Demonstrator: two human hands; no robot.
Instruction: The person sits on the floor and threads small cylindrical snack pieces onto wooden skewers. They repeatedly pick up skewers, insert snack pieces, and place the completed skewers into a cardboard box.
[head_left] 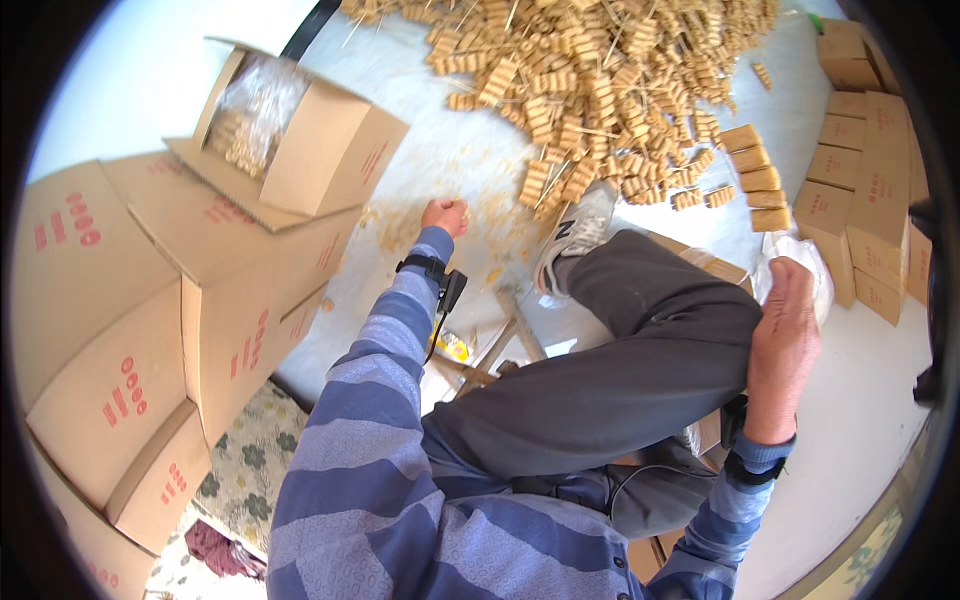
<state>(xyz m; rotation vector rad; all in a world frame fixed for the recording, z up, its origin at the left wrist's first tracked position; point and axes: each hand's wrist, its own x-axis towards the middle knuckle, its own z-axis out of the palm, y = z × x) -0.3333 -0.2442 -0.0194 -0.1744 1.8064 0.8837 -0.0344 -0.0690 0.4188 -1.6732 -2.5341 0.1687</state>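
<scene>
Against crinkled plastic [815, 268], right hand [785, 325], heaped ridged tan pieces [602, 95]

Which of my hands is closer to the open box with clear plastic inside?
Left. Your left hand is just right of the open box; your right hand is much farther right, beside your knee.

Sleeves [350, 440] run navy and pale-blue stripes; trousers [570, 395] are charcoal. Skewered pieces [605, 95] are golden tan, plastic bag [822, 282] whitish. Cartons [75, 270] are brown with red print. Floral fabric [250, 450]: dark-green blooms on cream.
</scene>
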